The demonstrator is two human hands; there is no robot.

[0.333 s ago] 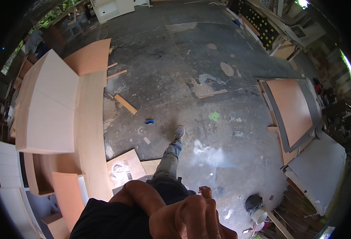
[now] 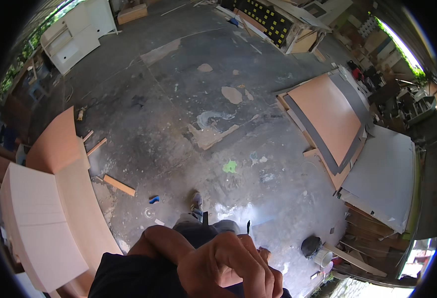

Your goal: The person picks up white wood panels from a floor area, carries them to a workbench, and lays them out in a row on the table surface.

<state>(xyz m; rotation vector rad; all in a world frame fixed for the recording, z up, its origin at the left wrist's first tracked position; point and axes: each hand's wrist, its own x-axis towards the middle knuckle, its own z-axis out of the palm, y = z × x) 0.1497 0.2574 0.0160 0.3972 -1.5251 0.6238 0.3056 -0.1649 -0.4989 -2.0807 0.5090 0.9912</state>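
Observation:
My left hand (image 2: 233, 265) is raised close in front of me at the lower middle, its fingers curled in. What they hold, if anything, is hidden. Just behind it, only a small part of my right hand (image 2: 264, 254) shows, with its fingers bent together; their grip is hidden. A thin dark pointed piece (image 2: 248, 227) sticks up above my left knuckles, and I cannot tell what it is or whether a hand holds it. The left forearm (image 2: 165, 243) folds across my body from a dark sleeve (image 2: 124, 273).
A grey stained floor (image 2: 149, 119) spreads ahead, with a wooden strip (image 2: 119, 185) and a small blue object (image 2: 154, 199). Pale cabinet panels (image 2: 39, 213) stand at left. Stacked sheets (image 2: 327, 119) and a grey board (image 2: 379, 171) lie at right, near a white bucket (image 2: 323, 258).
My view has turned to the right, so the cabinet panels slide toward the lower left and the stacked sheets come further in. Both hands stay raised close together, the right more covered.

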